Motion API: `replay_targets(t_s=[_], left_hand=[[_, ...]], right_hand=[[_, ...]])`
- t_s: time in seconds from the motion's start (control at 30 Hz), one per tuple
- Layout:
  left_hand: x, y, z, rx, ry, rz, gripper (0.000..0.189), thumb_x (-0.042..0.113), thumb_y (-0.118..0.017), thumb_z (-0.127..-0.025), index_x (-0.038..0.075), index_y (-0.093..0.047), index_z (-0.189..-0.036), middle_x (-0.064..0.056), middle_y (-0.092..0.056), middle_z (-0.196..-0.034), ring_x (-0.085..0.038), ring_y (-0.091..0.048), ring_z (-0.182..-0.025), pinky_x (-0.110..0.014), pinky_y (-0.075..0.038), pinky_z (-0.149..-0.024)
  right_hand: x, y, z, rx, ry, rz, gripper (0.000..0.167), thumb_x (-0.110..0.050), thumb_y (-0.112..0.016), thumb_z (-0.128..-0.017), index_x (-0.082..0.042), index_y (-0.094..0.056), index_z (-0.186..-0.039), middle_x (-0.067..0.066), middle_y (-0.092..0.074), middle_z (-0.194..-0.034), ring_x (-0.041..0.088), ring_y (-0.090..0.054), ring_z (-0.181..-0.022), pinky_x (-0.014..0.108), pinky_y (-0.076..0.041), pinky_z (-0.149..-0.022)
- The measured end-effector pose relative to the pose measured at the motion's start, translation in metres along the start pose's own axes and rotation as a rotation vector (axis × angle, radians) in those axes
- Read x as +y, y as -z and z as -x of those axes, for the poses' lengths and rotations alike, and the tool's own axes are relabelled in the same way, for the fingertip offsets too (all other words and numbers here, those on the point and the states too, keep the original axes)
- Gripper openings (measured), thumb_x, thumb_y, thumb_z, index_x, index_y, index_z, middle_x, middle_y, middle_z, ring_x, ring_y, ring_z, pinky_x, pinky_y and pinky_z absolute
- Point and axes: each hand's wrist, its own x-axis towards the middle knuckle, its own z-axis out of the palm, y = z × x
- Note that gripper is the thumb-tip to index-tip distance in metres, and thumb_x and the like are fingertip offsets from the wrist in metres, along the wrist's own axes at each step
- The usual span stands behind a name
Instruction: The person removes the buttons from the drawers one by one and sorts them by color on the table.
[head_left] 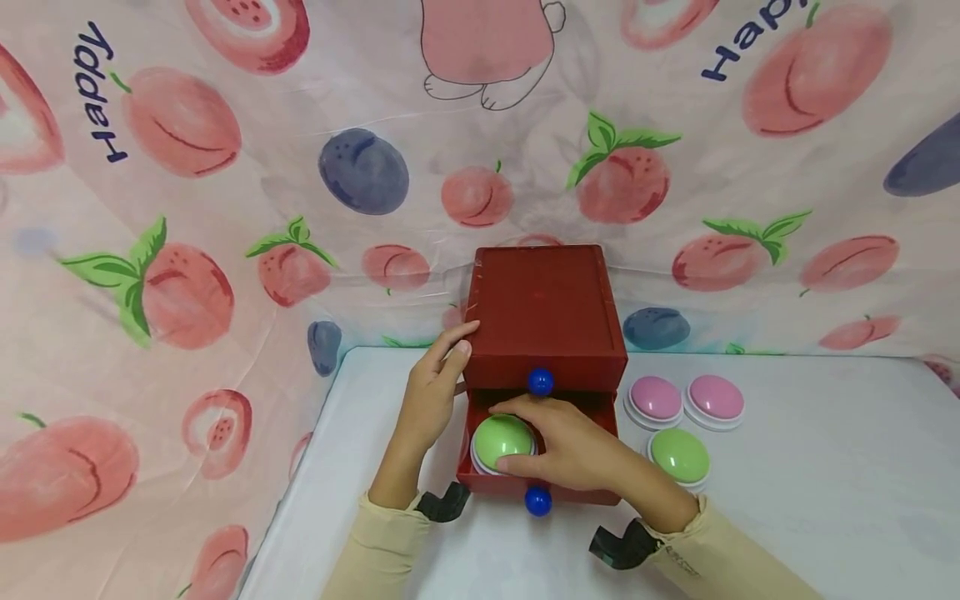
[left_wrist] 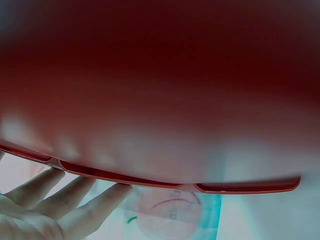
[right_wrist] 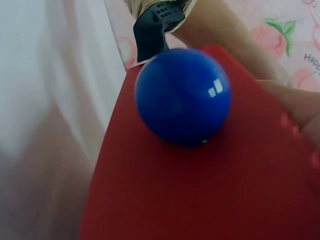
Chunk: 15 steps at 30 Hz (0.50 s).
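Observation:
A red two-drawer box [head_left: 538, 304] stands at the back of the table, its lower drawer [head_left: 581, 493] pulled out. Inside the drawer, at its left, is a green dome-topped button [head_left: 501, 437] on a white base. My right hand [head_left: 570, 446] grips this button from the right, thumb at the near side and fingers over the far side. My left hand [head_left: 431, 396] rests with extended fingers against the box's left side; the left wrist view shows those fingers [left_wrist: 95, 207] touching its edge. A blue knob [right_wrist: 182, 97] on the drawer front fills much of the right wrist view.
Right of the box, two pink dome buttons [head_left: 656, 398] and another green dome button [head_left: 680, 455] sit on the white table [head_left: 825, 467]. The closed upper drawer has its own blue knob [head_left: 541, 382]. A fruit-printed cloth [head_left: 517, 167] hangs behind the box and along the left.

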Motion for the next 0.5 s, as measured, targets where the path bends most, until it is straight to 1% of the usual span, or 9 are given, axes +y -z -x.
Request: replay_targets(t_s=[0.2, 0.3, 0.4, 0.5], left_hand=[[0.0004, 0.0005, 0.0007, 0.001, 0.002, -0.006, 0.037, 0.040, -0.047, -0.109, 0.031, -0.058, -0.142, -0.009, -0.059, -0.140, -0.030, -0.066, -0.120, -0.052, -0.059, -0.091], [-0.0002, 0.0011, 0.0007, 0.006, 0.002, -0.008, 0.036, 0.040, -0.047, -0.108, 0.031, -0.059, -0.142, -0.009, -0.059, -0.140, -0.030, -0.067, -0.120, -0.052, -0.059, -0.090], [-0.0005, 0.0010, 0.0003, 0.003, 0.000, -0.010, 0.036, 0.040, -0.047, -0.108, 0.032, -0.059, -0.142, -0.009, -0.059, -0.140, -0.030, -0.066, -0.120, -0.052, -0.059, -0.090], [-0.0007, 0.0007, 0.0003, 0.002, -0.001, -0.014, 0.036, 0.041, -0.047, -0.108, 0.032, -0.059, -0.141, -0.008, -0.059, -0.140, -0.030, -0.066, -0.121, -0.053, -0.060, -0.090]], right_hand=[[0.0070, -0.0041, -0.0070, -0.051, 0.006, -0.043, 0.065, -0.047, -0.079, -0.085, -0.021, -0.059, -0.142, 0.000, -0.063, -0.138, 0.026, -0.058, -0.129, 0.053, -0.053, -0.102], [0.0080, -0.0046, -0.0086, -0.075, 0.005, -0.050, 0.066, -0.045, -0.079, -0.085, -0.021, -0.058, -0.143, -0.001, -0.062, -0.139, 0.027, -0.056, -0.131, 0.054, -0.051, -0.103], [0.0082, -0.0047, -0.0091, -0.083, 0.001, -0.039, 0.067, -0.039, -0.082, -0.085, -0.022, -0.057, -0.145, -0.001, -0.061, -0.140, 0.028, -0.056, -0.131, 0.054, -0.051, -0.104], [0.0082, -0.0056, -0.0086, -0.074, 0.006, -0.015, 0.069, -0.031, -0.085, -0.082, -0.022, -0.058, -0.145, 0.000, -0.063, -0.140, 0.029, -0.056, -0.131, 0.055, -0.050, -0.105]])
